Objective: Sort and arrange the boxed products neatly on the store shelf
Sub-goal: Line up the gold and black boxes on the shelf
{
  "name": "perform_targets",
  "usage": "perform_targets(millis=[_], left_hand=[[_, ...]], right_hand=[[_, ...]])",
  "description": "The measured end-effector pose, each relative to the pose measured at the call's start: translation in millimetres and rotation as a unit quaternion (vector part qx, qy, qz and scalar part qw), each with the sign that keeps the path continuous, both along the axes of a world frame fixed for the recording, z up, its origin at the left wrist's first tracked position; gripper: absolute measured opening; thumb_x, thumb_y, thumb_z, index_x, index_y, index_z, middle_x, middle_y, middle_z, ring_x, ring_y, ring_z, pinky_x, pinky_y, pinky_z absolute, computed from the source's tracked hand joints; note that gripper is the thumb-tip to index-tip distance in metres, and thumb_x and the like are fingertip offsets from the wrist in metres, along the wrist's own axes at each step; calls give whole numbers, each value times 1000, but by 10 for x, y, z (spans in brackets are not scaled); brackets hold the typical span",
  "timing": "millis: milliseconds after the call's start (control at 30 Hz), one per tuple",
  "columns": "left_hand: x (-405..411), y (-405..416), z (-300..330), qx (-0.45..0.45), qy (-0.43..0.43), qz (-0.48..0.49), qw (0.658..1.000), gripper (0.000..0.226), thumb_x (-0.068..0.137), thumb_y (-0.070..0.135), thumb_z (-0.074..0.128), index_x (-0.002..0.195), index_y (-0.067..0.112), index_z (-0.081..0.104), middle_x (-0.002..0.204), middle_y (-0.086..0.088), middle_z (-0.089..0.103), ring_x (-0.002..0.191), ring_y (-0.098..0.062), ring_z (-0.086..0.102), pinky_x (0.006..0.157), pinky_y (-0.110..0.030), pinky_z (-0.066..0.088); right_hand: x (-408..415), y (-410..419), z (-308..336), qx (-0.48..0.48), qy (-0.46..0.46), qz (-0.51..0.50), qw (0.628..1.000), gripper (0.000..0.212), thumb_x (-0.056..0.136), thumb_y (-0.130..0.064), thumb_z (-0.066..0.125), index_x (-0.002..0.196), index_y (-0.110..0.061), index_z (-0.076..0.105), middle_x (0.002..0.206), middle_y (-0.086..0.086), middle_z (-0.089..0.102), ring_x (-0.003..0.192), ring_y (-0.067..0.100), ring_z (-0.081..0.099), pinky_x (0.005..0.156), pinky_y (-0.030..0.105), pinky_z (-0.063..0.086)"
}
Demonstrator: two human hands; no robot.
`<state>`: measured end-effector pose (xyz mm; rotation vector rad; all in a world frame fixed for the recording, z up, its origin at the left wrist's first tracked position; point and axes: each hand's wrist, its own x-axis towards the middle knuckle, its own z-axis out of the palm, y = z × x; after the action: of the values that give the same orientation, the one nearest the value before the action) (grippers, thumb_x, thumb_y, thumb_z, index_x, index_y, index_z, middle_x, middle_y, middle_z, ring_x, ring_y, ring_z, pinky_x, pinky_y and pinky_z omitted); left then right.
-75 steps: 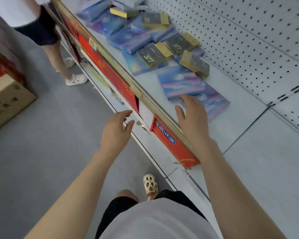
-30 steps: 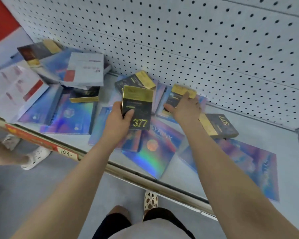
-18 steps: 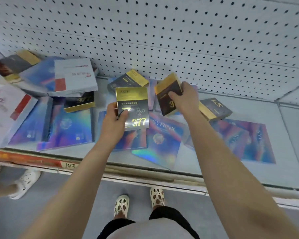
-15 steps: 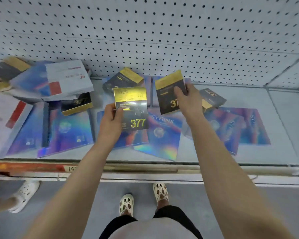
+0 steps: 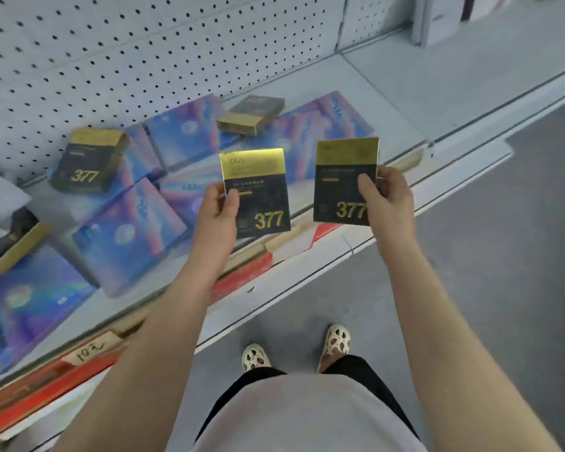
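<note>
Each hand grasps a black-and-gold box printed "377", raised over the shelf edge (image 5: pixel 463 148): the left hand (image 5: pixel 217 212) pinches one box (image 5: pixel 261 187), the right hand (image 5: pixel 387 199) the other (image 5: pixel 340 177). A third "377" box (image 5: pixel 85 164) lies at ten o'clock on holographic blue boxes (image 5: pixel 128 236). A price tag (image 5: pixel 90 349) reads "102".

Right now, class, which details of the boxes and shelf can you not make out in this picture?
- Head view: small print on the left hand's box is blurred.
- The right hand's thumb hides part of its box.
- A white box hides most of a dark box.
- The shelf's upper right boxes are cut off.
</note>
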<state>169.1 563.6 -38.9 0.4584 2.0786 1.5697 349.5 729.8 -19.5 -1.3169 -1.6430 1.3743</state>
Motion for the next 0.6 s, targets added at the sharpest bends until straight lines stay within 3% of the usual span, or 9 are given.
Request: perform_targets(millis=[133,300,467,600], left_hand=[[519,613,38,6,-12,-82,997,12,96,37,47,104,29,52,103,3,65,96,-19,66,92,-48,53],[1401,1569,15,10,1,-146,989,11,98,37,48,105,30,53,95,10,66,86,-8,67,78,-37,54],[2277,2474,75,10,-3,-216,976,16,101,32,46,112,23,52,102,5,66,96,-14,67,89,-43,55],[2720,3027,100,5,-2,-256,967,12,101,31,46,108,25,53,104,4,65,100,-19,66,91,-51,52]], right_hand=[[744,324,-49,-9,17,-73,997,15,83,-40,61,97,-36,57,96,-3,70,93,19,68,86,50,57],[1788,904,-67,1,12,-135,991,13,85,-35,60,98,-34,57,93,1,70,91,22,67,83,47,55],[2757,1551,-55,-1,2,-185,983,14,83,-33,62,97,-33,59,99,8,71,95,27,68,88,51,55],[3281,1960,-69,-7,1,-235,972,20,74,-40,62,93,-33,59,93,2,72,93,26,68,86,47,54]])
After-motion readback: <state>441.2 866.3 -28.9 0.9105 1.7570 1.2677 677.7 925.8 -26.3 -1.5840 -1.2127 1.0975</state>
